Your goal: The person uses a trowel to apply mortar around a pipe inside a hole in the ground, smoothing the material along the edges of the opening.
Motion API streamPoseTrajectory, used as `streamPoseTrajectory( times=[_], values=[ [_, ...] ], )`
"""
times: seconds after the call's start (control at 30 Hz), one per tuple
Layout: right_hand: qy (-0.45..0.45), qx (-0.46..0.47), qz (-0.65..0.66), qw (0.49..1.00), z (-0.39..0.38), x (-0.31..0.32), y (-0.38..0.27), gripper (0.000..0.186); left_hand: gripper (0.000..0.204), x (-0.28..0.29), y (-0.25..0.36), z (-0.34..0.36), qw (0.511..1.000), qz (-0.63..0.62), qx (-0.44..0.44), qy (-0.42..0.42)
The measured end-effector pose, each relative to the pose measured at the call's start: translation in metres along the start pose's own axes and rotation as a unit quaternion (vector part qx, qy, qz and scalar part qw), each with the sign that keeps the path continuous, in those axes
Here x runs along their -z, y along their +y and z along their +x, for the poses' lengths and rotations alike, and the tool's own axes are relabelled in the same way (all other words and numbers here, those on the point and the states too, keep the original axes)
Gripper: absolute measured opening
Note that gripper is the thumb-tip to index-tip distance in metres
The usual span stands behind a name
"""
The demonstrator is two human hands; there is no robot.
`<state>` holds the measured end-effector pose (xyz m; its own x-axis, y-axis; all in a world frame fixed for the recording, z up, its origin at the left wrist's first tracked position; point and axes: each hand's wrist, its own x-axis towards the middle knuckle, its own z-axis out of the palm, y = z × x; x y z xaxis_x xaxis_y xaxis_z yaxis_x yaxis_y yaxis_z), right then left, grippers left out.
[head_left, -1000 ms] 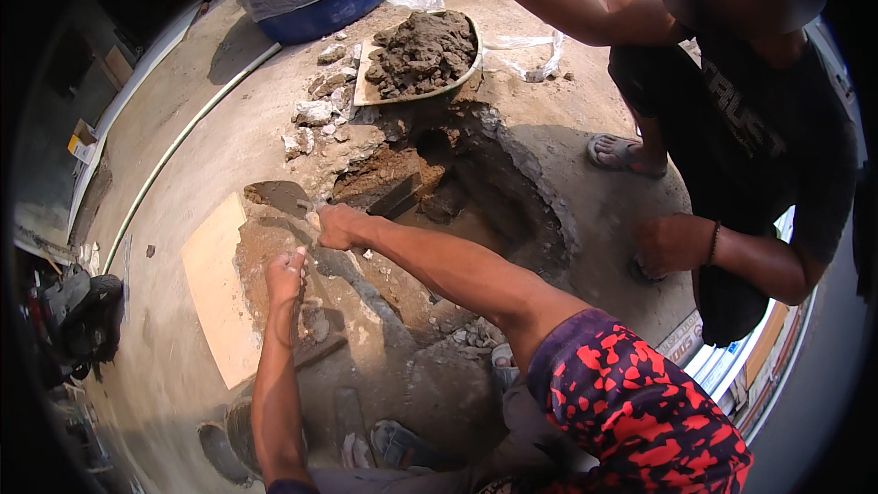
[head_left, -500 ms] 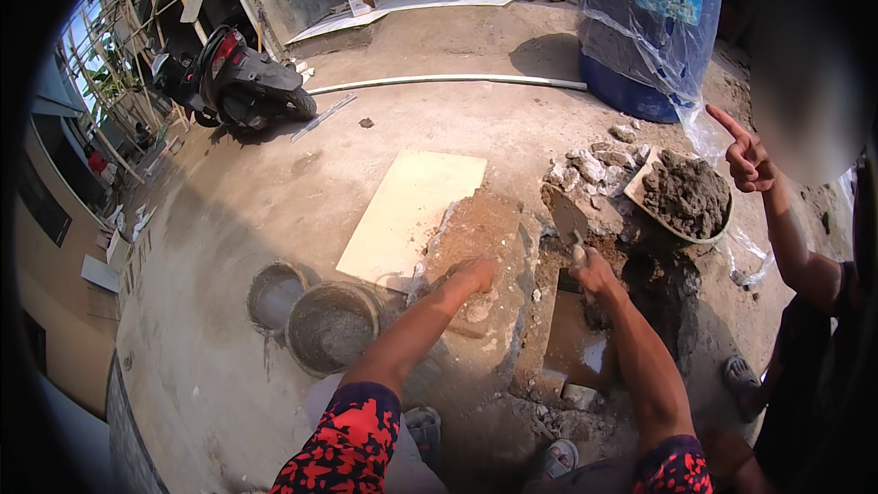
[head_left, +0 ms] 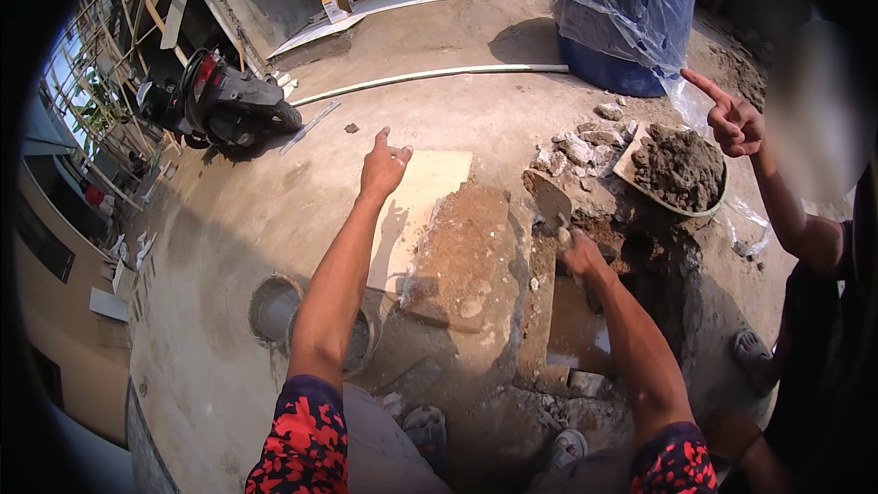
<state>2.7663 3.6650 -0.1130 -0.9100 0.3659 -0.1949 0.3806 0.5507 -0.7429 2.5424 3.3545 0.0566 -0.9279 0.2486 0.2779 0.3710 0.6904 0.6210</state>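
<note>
My left hand (head_left: 386, 167) is raised over the far left edge of a cream board (head_left: 439, 171), its index finger stretched forward and the thumb apart. Nothing is in it. My right hand (head_left: 580, 254) grips the handle of a trowel (head_left: 550, 200), whose blade points away beside the rubble at the far rim of a pit (head_left: 538, 311). Muddy water (head_left: 572, 320) lies in the pit below my right forearm. Between my arms a rough, dirt-covered slab (head_left: 466, 242) overlaps the board.
Buckets (head_left: 274, 309) stand left, partly behind my left forearm. A basin of wet mortar (head_left: 679, 169) sits beyond the pit, near broken rubble (head_left: 581, 151). A co-worker's pointing hand (head_left: 734, 119) reaches in at right. Farther off are a plastic-wrapped blue tank (head_left: 626, 27) and a motorbike (head_left: 229, 101).
My left hand has lifted off the slab and moved forward and left, its index finger now extended. My right hand still holds the trowel near the pit. The view has shifted slightly.
</note>
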Motion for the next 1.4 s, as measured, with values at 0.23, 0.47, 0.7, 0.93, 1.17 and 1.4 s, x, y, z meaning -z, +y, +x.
streamPoseTrajectory(
  times=[0.23,0.47,0.7,0.93,1.17,1.4],
  values=[
    [0.004,0.007,0.04,0.999,0.002,-0.008,-0.005,0.049,0.074,0.139,-0.031,0.065,0.97,0.059,0.178,0.156],
    [0.019,0.014,0.081,0.996,-0.009,-0.001,-0.007,0.043,0.074,0.114,-0.007,0.068,0.986,-0.002,0.138,0.093],
    [0.111,-0.018,0.062,0.992,0.011,0.034,0.001,0.044,0.076,-0.086,0.086,0.016,0.982,-0.1,0.032,-0.159],
    [0.222,-0.059,0.18,0.956,-0.012,0.076,0.005,0.043,0.072,-0.216,0.162,-0.046,0.969,-0.072,-0.083,-0.222],
    [0.236,-0.111,0.155,0.953,-0.015,0.086,0.067,0.034,0.065,-0.266,0.168,-0.171,0.866,-0.148,-0.016,-0.477],
    [0.223,-0.102,0.137,0.96,-0.016,0.085,0.054,0.034,0.055,-0.327,0.115,-0.265,0.784,-0.145,0.018,-0.604]
  ],
)
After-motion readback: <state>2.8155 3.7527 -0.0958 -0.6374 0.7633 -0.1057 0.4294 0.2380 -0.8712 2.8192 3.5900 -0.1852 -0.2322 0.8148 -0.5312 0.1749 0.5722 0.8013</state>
